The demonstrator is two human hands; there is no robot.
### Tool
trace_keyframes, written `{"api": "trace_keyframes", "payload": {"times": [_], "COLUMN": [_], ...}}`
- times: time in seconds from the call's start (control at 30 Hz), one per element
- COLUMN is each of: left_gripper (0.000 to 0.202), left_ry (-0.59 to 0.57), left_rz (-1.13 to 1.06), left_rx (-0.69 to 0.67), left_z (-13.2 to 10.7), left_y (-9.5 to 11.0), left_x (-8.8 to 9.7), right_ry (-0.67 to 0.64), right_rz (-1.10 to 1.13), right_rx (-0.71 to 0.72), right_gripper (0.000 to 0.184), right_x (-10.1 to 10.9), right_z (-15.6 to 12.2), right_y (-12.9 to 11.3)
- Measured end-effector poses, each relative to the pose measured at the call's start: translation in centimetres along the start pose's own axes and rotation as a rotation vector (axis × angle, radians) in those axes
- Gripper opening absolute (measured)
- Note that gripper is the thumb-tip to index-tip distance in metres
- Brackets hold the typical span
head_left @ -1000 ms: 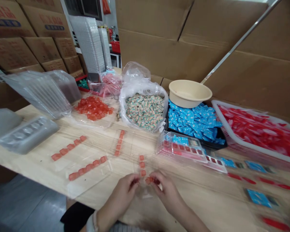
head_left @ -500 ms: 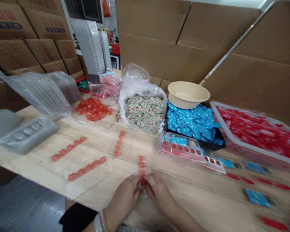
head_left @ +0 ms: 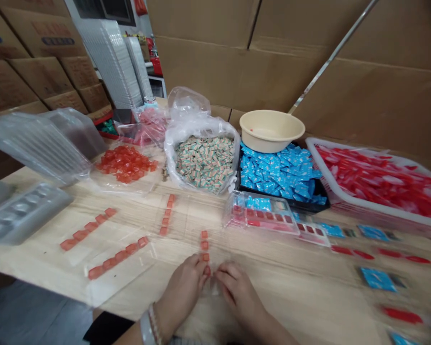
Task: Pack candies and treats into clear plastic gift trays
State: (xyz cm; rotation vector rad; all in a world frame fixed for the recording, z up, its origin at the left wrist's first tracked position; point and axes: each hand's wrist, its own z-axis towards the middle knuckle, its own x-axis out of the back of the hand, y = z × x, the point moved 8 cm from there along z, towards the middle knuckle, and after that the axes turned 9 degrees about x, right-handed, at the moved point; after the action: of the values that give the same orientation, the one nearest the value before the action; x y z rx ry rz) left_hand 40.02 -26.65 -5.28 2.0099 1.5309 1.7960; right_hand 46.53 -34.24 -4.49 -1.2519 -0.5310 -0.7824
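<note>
My left hand bends over the near end of a short row of translucent red-orange cubes, in a clear plastic tray. Its fingertips pinch the nearest red-orange cube. A little to the right, my right hand has its thumb and fingers closed together; whatever is between them, if anything, is hidden. Further left lie three clear trays with rows of similar cubes. A pile of loose red-orange cubes rests on a plastic sheet beyond them.
Behind stand a plastic bag of small printed packets, blue sachets under a cream basin, and a white basket of red pieces. Filled clear packs lie ahead. Stacked clear trays are at left.
My right hand has drawn slightly away from my left, leaving a gap between them. The left fingers stay at the near cube. The view has shifted a little to the right.
</note>
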Motion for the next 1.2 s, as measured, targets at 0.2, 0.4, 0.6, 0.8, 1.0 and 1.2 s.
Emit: {"api": "trace_keyframes", "payload": {"times": [0.2, 0.4, 0.6, 0.8, 1.0, 1.2], "left_gripper": [0.025, 0.026, 0.025, 0.025, 0.024, 0.024], "left_ry": [-0.003, 0.034, 0.093, 0.114, 0.097, 0.087], "left_rz": [0.069, 0.059, 0.044, 0.012, -0.023, -0.033], "left_rx": [0.017, -0.005, -0.013, -0.031, -0.016, 0.011], "left_z": [0.1, -0.2, -0.4, -0.6, -0.7, -1.2], "left_y": [-0.1, -0.2, -0.4, -0.5, -0.6, -0.4], "left_x": [-0.5, -0.5, -0.4, -0.4, 0.0, 0.5], "right_ry": [-0.064, -0.304, -0.392, -0.134, 0.011, 0.061], "right_rz": [-0.290, -0.410, -0.447, -0.367, 0.036, 0.104], "right_rx": [0.117, 0.325, 0.491, 0.271, -0.025, -0.163], "right_gripper": [0.018, 0.014, 0.018, 0.010, 0.026, 0.010], "right_x": [-1.7, -2.8, -2.8, -2.0, 0.0, -0.1], "right_z": [0.2, 0.2, -0.9, -1.3, -0.2, 0.5], "right_y": [0.0, -1.3, -2.6, -1.0, 0.0, 0.9]}}
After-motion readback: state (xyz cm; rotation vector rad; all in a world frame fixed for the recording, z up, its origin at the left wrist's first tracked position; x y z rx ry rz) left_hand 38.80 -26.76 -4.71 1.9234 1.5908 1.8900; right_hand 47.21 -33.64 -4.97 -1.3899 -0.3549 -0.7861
